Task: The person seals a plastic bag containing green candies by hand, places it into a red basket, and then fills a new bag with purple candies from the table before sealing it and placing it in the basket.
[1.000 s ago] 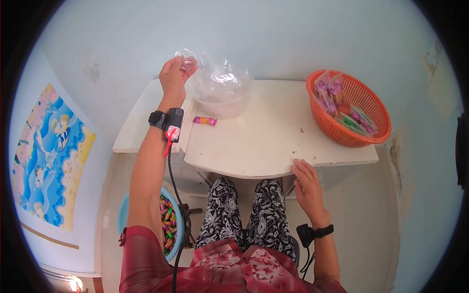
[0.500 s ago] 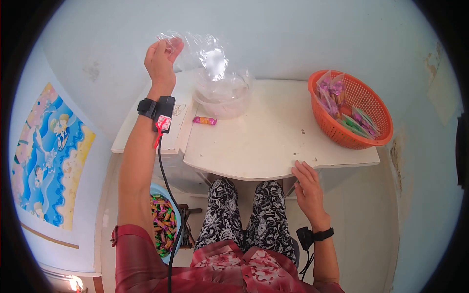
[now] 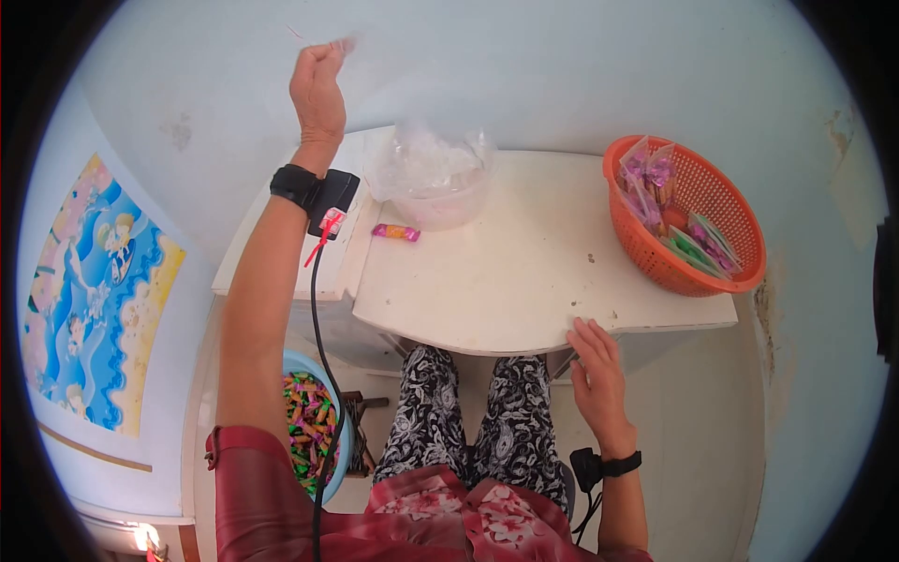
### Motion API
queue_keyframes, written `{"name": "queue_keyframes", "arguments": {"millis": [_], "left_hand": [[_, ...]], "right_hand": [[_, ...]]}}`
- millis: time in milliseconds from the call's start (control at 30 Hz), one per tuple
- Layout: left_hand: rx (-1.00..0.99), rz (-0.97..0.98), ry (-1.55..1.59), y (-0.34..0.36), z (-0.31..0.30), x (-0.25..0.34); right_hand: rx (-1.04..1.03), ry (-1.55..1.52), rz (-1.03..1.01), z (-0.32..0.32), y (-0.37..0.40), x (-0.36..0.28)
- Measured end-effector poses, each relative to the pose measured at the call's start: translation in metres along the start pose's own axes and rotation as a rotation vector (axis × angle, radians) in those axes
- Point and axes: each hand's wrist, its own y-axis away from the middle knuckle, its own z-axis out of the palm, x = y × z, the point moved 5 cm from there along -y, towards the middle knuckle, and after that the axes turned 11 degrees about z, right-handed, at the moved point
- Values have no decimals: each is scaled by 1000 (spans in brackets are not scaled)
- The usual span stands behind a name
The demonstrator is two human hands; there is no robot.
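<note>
My left hand (image 3: 320,94) is raised high against the wall, above the back left of the table. Its fingers are closed on a clear plastic bag (image 3: 346,44), which is blurred and hard to trace. Below and to the right, a clear plastic tub (image 3: 438,208) stands on the table with crumpled clear plastic (image 3: 435,155) bulging from it. A purple and orange wrapped candy (image 3: 396,232) lies in front of the tub. My right hand (image 3: 599,375) is at the front edge of the table, fingers stretched out, holding nothing.
An orange basket (image 3: 646,258) with packed clear bags of wrapped candies (image 3: 646,178) stands at the table's right. Down by my left side, a light blue basin (image 3: 345,440) holds many wrapped candies (image 3: 311,421). A black cable (image 3: 323,347) hangs from my left wrist.
My left hand has moved up and slightly right, its fingers closer together. The clear plastic that stretched from it toward the tub now sits bunched over the tub. My right hand has barely moved.
</note>
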Motion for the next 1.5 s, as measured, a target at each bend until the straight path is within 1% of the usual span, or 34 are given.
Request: {"name": "queue_keyframes", "arguments": {"millis": [67, 167, 267, 300, 400, 500, 533, 600, 700, 800, 900, 1000, 1100, 1200, 1233, 1333, 1433, 1500], "left_hand": [[-45, -59, 17, 13, 7, -18], [-173, 37, -58, 28, 27, -26], [-333, 150, -286, 47, 38, -44], [-423, 119, -383, 56, 37, -59], [-880, 365, -803, 96, 16, -114], [-929, 163, -832, 124, 5, -135], [-945, 146, -775, 124, 11, -120], [-973, 108, -665, 114, 42, -65], [-1139, 198, -533, 125, 85, -20], [-1089, 432, -687, 149, 100, -26], [-1219, 218, -692, 153, 100, -45], [-943, 43, -777, 140, 86, -53], [-560, -244, -479, 105, 55, -67], [-171, -598, 106, 88, 31, -66], [-127, -614, 229, 83, 30, -47], [-119, -676, 356, 87, 23, -15], [-91, -801, 564, 124, 16, 28], [-96, -873, 633, 159, 18, 52]], "right_hand": [[-4, -18, 8, -1, -1, -1], [-14, -28, 22, -1, 0, 0], [-17, -23, 25, -2, -2, -1], [-17, -18, 25, -3, -2, -2], [-14, -27, 35, -2, -1, -2], [-9, -27, 25, -1, -2, -1], [-3, -33, 22, -1, -2, 0], [5, -45, 13, 0, -3, 1], [10, -22, 21, -1, -3, 0], [2, -37, 31, -2, -2, -1], [-6, -40, 38, -2, 0, -2], [1, -36, 26, -2, 0, -2], [-7, -73, 31, 0, 1, 1], [6, -58, 6, 2, 1, 2], [4, -53, 7, 2, 0, 2], [15, -29, 7, 0, 1, -2], [52, 11, -26, -4, -2, -10], [75, 46, -63, -2, -8, -10]]}}
